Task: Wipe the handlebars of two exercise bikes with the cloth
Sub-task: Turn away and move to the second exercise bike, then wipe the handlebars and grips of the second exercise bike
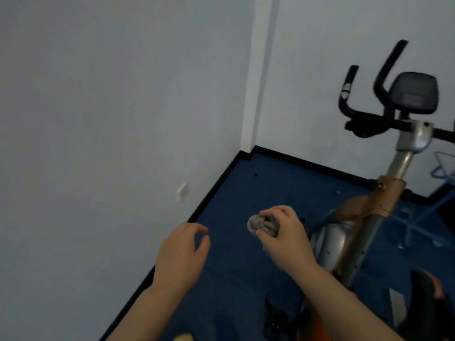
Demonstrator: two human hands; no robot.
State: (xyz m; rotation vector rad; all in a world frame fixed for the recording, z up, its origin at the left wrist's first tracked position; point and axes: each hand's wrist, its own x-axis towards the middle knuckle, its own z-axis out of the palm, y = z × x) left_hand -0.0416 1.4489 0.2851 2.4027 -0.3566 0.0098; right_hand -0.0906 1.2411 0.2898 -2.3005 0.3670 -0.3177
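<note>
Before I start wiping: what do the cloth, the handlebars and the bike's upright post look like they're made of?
Cloth: grey, knitted or terry-like fabric, judging by its fuzzy, lumpy surface; bunched in the right hand.
Handlebars: matte black, probably foam or rubber over tube; one silvery band looks like metal.
Upright post: smooth silver-grey sheen, likely painted or bare metal.

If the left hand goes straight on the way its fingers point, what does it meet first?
Probably nothing close: the left hand points up-right over blue floor toward the wall corner; depth is unclear.

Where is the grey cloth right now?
The bunched grey cloth sits low centre in the head view, gripped by the right hand, left of the exercise bike.
</note>
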